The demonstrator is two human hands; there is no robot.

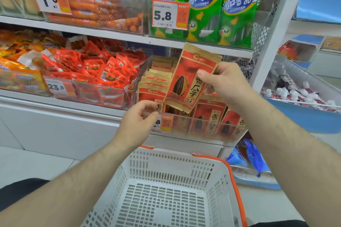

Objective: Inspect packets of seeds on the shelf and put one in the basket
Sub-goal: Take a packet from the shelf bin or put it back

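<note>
Now, step in hand: inspection, one packet up and facing the camera
Right hand (224,84): thumb and fingers pinching the seed packet (191,77) by its right edge, lifted clear of the clear bin (203,131)
Left hand (139,119): fingers loosely curled, holding nothing, just below the packet at 7 o'clock
Other packets (156,83): standing in rows in the bin, behind the lifted one
Basket (166,164): white, orange handle, at 6 o'clock beneath both hands
Next move, I'd say: carry the packet down towards 6 o'clock, over the rim, then let go
</note>
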